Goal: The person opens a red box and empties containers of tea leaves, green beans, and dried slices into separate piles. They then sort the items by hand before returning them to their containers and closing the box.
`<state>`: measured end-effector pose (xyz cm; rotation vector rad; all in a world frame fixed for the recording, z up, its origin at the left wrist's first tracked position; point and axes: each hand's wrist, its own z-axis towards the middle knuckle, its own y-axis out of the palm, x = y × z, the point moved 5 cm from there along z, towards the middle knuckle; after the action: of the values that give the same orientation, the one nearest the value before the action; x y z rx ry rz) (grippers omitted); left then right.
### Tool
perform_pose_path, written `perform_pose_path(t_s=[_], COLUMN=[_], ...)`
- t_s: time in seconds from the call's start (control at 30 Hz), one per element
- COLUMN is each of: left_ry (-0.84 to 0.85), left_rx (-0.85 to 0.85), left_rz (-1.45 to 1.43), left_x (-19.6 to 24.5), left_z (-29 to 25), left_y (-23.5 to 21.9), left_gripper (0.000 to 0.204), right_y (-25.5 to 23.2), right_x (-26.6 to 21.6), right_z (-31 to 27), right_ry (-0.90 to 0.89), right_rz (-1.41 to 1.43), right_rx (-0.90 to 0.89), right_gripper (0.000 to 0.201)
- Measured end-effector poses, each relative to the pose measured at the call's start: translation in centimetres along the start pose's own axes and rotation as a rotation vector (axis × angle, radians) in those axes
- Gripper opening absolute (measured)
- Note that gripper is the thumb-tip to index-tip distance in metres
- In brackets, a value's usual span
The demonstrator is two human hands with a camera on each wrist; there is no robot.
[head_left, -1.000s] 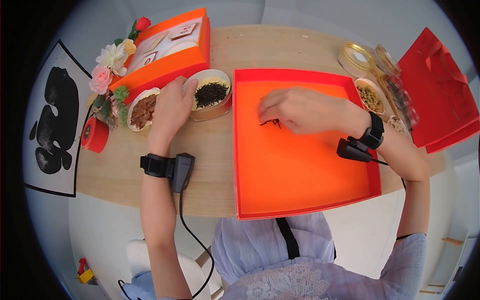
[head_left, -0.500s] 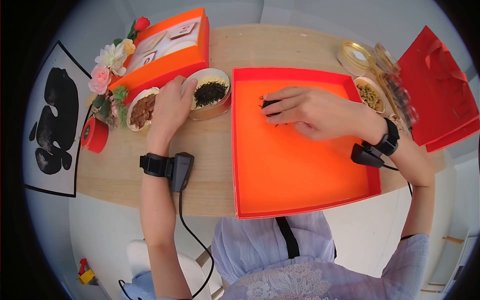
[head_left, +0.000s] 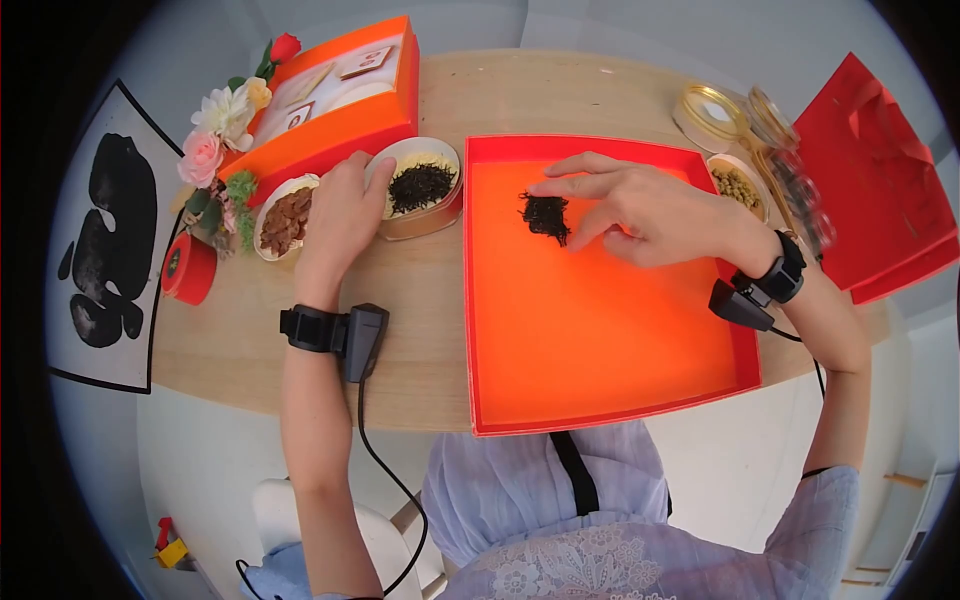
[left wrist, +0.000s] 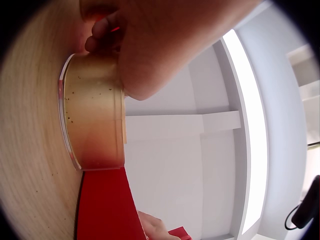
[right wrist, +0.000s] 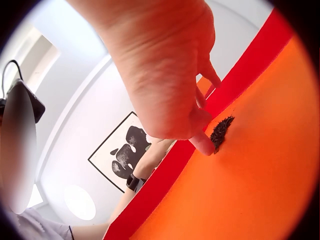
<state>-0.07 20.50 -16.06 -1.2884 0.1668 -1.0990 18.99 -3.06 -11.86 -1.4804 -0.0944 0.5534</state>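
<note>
In the red tray point(head_left: 615, 375) with an orange floor lies a small dark heap of dried tea leaves point(head_left: 545, 217). My right hand point(head_left: 655, 210) is over the tray with its fingers spread; a fingertip and the thumb are at the heap's right edge, and nothing is in its grip. The right wrist view shows a fingertip beside the tea leaves point(right wrist: 221, 134). My left hand point(head_left: 345, 205) holds the rim of a round gold tin point(head_left: 420, 222) of dark tea leaves, its thumb along the edge. Its fingers bend behind the tin's wall point(left wrist: 95, 125).
A container of brown flakes point(head_left: 285, 220) sits left of the left hand. Behind are an orange-red box point(head_left: 400, 110) and artificial flowers point(head_left: 225, 118). Right of the tray stand a container of green buds point(head_left: 738, 185), a gold-rimmed tin point(head_left: 712, 118) and a red bag point(head_left: 870, 190).
My right hand, first bunched over the dark tea leaves, has spread its fingers and drawn back to the right, leaving the heap in view. The left hand stays on the tin.
</note>
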Motion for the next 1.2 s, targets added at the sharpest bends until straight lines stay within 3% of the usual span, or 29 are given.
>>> perform_pose_path(t_s=[0.1,0.3,0.37,0.4,0.47,0.6,0.8,0.87,0.97,1.1,1.2], left_ry=[-0.006,0.003,0.000,-0.003,-0.004,0.000,0.006,0.005,0.000,-0.003,0.006], left_rx=[-0.011,0.004,0.012,-0.007,-0.029,-0.004,-0.005,-0.001,-0.014,-0.023,-0.014], left_rz=[0.014,0.014,0.009,0.021,0.031,0.018,0.013,0.018,0.017,0.020,0.018], left_x=[0.2,0.1,0.1,0.2,0.2,0.1,0.2,0.2,0.2,0.0,-0.1], left_z=[0.0,-0.1,0.0,0.0,0.1,0.0,0.0,0.0,0.0,0.1,0.1], left_y=[0.0,0.0,-0.1,-0.2,0.1,0.0,0.0,0.0,-0.1,0.0,0.2], left_gripper=[0.051,0.051,0.051,0.051,0.051,0.051,0.052,0.052,0.052,0.052,0.052], right_y=[0.3,0.3,-0.3,-0.6,-0.6,1.9,2.8,3.0,3.5,3.3,3.3], right_x=[0.5,2.0,3.4,2.9,2.8,2.9,3.2,3.3,3.8,3.5,3.2], right_z=[-0.4,0.1,0.1,0.3,0.6,1.1,2.5,2.6,2.6,2.9,3.0], right_ry=[-0.010,-0.009,0.210,0.210,0.443,0.382,0.329,0.355,0.263,0.311,0.228], right_rz=[-0.012,-0.038,0.101,0.101,0.143,0.070,0.208,0.280,0.245,0.226,0.149], right_rx=[-0.023,0.104,0.057,0.056,0.033,0.057,0.074,0.099,0.172,0.111,0.135], right_gripper=[0.034,0.032,0.034,0.034,0.052,0.068,0.047,0.031,0.024,0.020,0.017])
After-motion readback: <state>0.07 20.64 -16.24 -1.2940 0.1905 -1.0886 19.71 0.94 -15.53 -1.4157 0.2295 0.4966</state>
